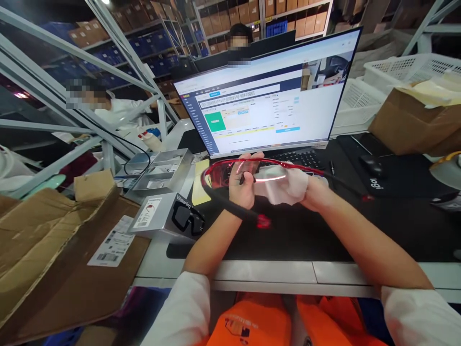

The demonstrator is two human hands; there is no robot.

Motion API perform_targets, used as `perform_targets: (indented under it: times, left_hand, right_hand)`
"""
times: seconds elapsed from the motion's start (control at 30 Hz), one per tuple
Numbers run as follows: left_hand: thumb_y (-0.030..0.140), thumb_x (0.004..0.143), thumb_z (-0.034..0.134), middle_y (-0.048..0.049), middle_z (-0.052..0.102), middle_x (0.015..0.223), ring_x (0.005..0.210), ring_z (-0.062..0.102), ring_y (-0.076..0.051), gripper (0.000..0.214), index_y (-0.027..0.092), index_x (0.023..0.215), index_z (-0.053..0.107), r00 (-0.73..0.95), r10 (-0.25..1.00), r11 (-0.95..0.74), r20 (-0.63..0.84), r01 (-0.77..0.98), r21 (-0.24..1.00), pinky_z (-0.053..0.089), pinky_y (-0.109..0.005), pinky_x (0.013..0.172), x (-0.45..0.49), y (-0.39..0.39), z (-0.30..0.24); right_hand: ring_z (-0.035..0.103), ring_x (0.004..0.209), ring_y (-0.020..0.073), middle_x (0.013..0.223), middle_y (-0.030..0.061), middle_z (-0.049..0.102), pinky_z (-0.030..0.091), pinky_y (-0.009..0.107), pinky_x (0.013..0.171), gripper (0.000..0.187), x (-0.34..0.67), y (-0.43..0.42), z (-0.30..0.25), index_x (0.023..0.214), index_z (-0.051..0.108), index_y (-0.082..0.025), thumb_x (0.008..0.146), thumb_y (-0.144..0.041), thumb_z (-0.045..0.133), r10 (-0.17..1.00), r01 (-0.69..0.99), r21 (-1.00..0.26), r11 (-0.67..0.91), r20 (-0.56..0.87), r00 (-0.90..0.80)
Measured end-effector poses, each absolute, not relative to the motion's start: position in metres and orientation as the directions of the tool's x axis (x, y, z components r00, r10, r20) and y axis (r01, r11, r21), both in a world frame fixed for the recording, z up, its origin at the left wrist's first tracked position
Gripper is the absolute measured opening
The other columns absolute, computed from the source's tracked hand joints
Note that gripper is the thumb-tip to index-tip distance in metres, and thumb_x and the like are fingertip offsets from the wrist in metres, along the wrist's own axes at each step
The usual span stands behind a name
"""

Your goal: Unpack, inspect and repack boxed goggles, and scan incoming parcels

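Note:
A pair of red-framed sunglasses (212, 174) with dark temple arms is held up above the black desk mat, its arms pointing toward me. My left hand (243, 190) is closed on the sunglasses near the nose piece, fingers behind the lens. My right hand (311, 190) is closed around a white cloth (281, 185), which lies against the lens area; most of its fingers are hidden by the cloth. To the left of my forearm stands a silver-grey box (158, 218) printed with dark glasses and the word "Wakening".
A monitor (259, 105) stands behind a keyboard (302, 157). At right are a mouse (370, 166), a cardboard box (414, 122) and white baskets (406, 67). An open carton (72, 240) and a grey divided tray (163, 168) lie left. Two people are beyond the desk.

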State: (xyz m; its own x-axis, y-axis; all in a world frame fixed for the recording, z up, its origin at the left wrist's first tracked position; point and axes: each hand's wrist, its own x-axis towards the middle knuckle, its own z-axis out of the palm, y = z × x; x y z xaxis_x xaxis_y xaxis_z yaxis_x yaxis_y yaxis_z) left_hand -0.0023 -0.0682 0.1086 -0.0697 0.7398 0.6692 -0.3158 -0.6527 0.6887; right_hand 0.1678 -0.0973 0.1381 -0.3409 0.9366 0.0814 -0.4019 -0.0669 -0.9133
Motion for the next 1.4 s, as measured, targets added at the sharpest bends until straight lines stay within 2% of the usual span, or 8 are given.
perform_targets:
  times: [0.2, 0.33, 0.57, 0.67, 0.83, 1.07, 1.23, 1.4]
  left_hand:
    - [0.050, 0.091, 0.074, -0.0108, 0.072, 0.127, 0.130, 0.064, -0.028, 0.042, 0.026, 0.120, 0.055, -0.208, 0.502, -0.865, 0.839, -0.117, 0.488, 0.048, -0.048, 0.113, 0.008, -0.078, 0.103]
    - [0.044, 0.085, 0.082, -0.0098, 0.074, 0.122, 0.133, 0.061, -0.029, 0.043, 0.024, 0.114, 0.057, -0.152, 0.354, -0.933, 0.923, 0.005, 0.359, 0.050, -0.052, 0.111, 0.013, -0.079, 0.098]
    - [0.056, 0.072, 0.089, -0.0045, 0.078, 0.114, 0.119, 0.071, -0.027, 0.057, 0.026, 0.106, 0.055, 0.057, 0.098, -0.943, 0.994, 0.325, 0.074, 0.055, -0.051, 0.104, 0.000, -0.079, 0.101]
    - [0.055, 0.071, 0.090, -0.0049, 0.079, 0.114, 0.119, 0.071, -0.026, 0.056, 0.025, 0.104, 0.055, 0.096, 0.015, -0.927, 0.995, 0.374, -0.022, 0.053, -0.049, 0.106, -0.007, -0.078, 0.105]
    - [0.058, 0.073, 0.087, -0.0040, 0.078, 0.117, 0.120, 0.071, -0.025, 0.053, 0.027, 0.103, 0.057, 0.085, 0.061, -0.925, 0.995, 0.378, 0.025, 0.051, -0.050, 0.108, -0.011, -0.075, 0.106]
    - [0.056, 0.070, 0.090, -0.0042, 0.080, 0.111, 0.110, 0.074, -0.023, 0.053, 0.026, 0.102, 0.059, 0.146, 0.001, -0.910, 0.989, 0.411, -0.060, 0.053, -0.046, 0.105, -0.007, -0.084, 0.114]
    - [0.060, 0.076, 0.084, -0.0024, 0.080, 0.112, 0.112, 0.074, -0.023, 0.049, 0.028, 0.102, 0.059, 0.089, -0.019, -0.906, 0.996, 0.420, -0.055, 0.054, -0.048, 0.105, -0.011, -0.082, 0.114]
    - [0.051, 0.072, 0.090, -0.0062, 0.080, 0.112, 0.108, 0.074, -0.023, 0.055, 0.026, 0.112, 0.060, 0.040, 0.123, -0.942, 0.992, 0.319, 0.104, 0.051, -0.049, 0.108, -0.006, -0.077, 0.111]
  right_hand:
    - [0.066, 0.098, 0.0222, 0.093, 0.0035, 0.072, 0.052, 0.034, 0.096, 0.038, 0.140, -0.117, 0.131, 0.090, 0.072, -0.021, 0.073, -0.053, 0.081, 0.917, -0.507, -0.843, -0.178, 0.045, -0.397]
    - [0.054, 0.069, 0.0129, 0.071, -0.0036, 0.056, 0.049, 0.025, 0.069, 0.031, 0.134, -0.123, 0.126, 0.088, 0.067, -0.021, 0.073, -0.044, 0.081, 0.948, -0.544, -0.826, -0.145, 0.042, -0.315]
    - [0.052, 0.069, 0.0140, 0.074, 0.0003, 0.060, 0.046, 0.026, 0.068, 0.034, 0.159, -0.105, 0.130, 0.079, 0.067, -0.018, 0.081, -0.051, 0.075, 0.969, -0.213, -0.956, 0.200, 0.226, -0.103]
    - [0.051, 0.067, 0.0128, 0.074, -0.0008, 0.061, 0.046, 0.025, 0.067, 0.031, 0.151, -0.111, 0.130, 0.083, 0.068, -0.019, 0.077, -0.047, 0.080, 0.982, -0.317, -0.935, 0.161, 0.184, -0.044]
    - [0.043, 0.055, 0.0094, 0.063, -0.0043, 0.053, 0.039, 0.022, 0.054, 0.032, 0.140, -0.116, 0.125, 0.081, 0.065, -0.018, 0.071, -0.044, 0.082, 0.947, -0.468, -0.869, -0.162, -0.003, -0.321]
    - [0.065, 0.085, 0.0172, 0.089, 0.0022, 0.072, 0.053, 0.028, 0.081, 0.028, 0.153, -0.104, 0.127, 0.091, 0.073, -0.019, 0.071, -0.036, 0.083, 0.985, -0.434, -0.888, 0.152, 0.172, -0.007]
    - [0.062, 0.073, 0.0158, 0.080, 0.0013, 0.068, 0.053, 0.028, 0.070, 0.032, 0.135, -0.121, 0.125, 0.089, 0.071, -0.019, 0.073, -0.045, 0.080, 0.971, -0.463, -0.885, -0.047, 0.069, -0.230]
    - [0.063, 0.070, 0.0186, 0.077, 0.0032, 0.068, 0.052, 0.029, 0.064, 0.026, 0.156, -0.106, 0.128, 0.080, 0.070, -0.018, 0.076, -0.043, 0.076, 0.980, -0.160, -0.968, 0.195, 0.200, -0.013]
